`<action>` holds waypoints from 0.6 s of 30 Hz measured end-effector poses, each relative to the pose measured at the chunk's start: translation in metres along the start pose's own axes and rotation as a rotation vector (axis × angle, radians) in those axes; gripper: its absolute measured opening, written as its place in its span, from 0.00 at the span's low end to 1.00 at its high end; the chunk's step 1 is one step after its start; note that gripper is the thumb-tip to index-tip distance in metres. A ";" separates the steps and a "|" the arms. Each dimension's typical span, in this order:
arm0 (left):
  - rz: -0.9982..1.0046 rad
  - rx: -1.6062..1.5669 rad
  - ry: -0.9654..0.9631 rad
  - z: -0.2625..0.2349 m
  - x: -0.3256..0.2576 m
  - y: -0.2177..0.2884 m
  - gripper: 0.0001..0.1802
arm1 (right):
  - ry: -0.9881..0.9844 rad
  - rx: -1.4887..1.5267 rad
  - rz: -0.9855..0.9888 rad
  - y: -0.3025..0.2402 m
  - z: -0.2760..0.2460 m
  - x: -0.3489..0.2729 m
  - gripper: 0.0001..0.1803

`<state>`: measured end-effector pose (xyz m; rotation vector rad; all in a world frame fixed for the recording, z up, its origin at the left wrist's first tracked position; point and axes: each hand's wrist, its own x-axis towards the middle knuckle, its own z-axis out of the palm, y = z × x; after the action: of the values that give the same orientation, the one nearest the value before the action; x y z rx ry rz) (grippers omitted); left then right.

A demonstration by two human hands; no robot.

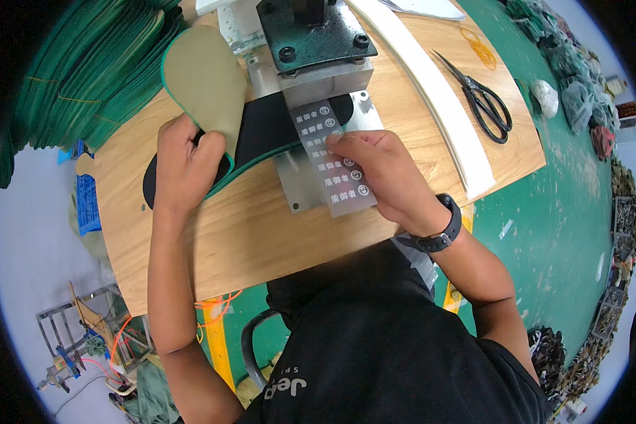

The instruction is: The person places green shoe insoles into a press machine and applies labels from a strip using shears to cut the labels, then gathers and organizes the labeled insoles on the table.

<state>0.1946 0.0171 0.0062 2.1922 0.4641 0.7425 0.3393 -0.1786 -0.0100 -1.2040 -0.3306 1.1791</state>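
Note:
A black insole-shaped piece with green edging (265, 133) lies under the block of a press (328, 83), its far tip showing on the metal plate (300, 185). Over its left part stands a beige piece with the same green edging (205, 74); whether the two are joined I cannot tell. My left hand (184, 162) is closed on the green-edged pieces at their near left end. Between thumb and fingers, my right hand (378, 166) pinches a translucent label strip (339, 201) printed with rows of white marks. The strip's far end reaches the black piece at the press block.
Tall stacks of green-edged pieces (99, 71) stand at the far left. On the wooden table (261, 247), a white curved strip (431, 99) runs right of the press, with black scissors (480, 102) and yellow rubber bands (479, 48) beyond. Bags (572, 71) line the green floor.

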 end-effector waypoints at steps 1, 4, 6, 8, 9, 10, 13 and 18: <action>-0.018 0.010 -0.016 -0.001 -0.001 0.001 0.04 | 0.006 0.012 0.005 0.000 0.001 0.000 0.12; -0.033 0.039 -0.045 -0.003 -0.003 0.002 0.06 | 0.031 0.040 -0.002 0.000 0.006 0.000 0.13; 0.007 0.055 -0.050 -0.001 -0.002 0.001 0.07 | 0.056 0.008 0.005 -0.001 0.004 0.001 0.13; -0.007 0.096 -0.069 0.000 -0.001 0.011 0.09 | 0.057 0.006 0.011 0.001 0.002 0.003 0.12; -0.009 0.112 -0.082 0.002 -0.001 0.015 0.09 | 0.048 0.017 0.011 0.002 0.000 0.005 0.12; -0.012 0.116 -0.091 0.004 -0.002 0.015 0.11 | 0.040 0.029 0.009 0.004 -0.001 0.006 0.11; 0.036 0.163 -0.112 0.009 -0.003 0.014 0.17 | 0.044 -0.066 -0.027 0.009 -0.003 0.009 0.13; 0.061 0.285 -0.181 0.015 -0.002 0.021 0.31 | -0.002 -0.077 0.016 -0.002 0.002 0.000 0.17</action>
<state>0.2052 -0.0057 0.0134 2.5228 0.4330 0.5277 0.3386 -0.1770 -0.0075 -1.2748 -0.3711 1.1906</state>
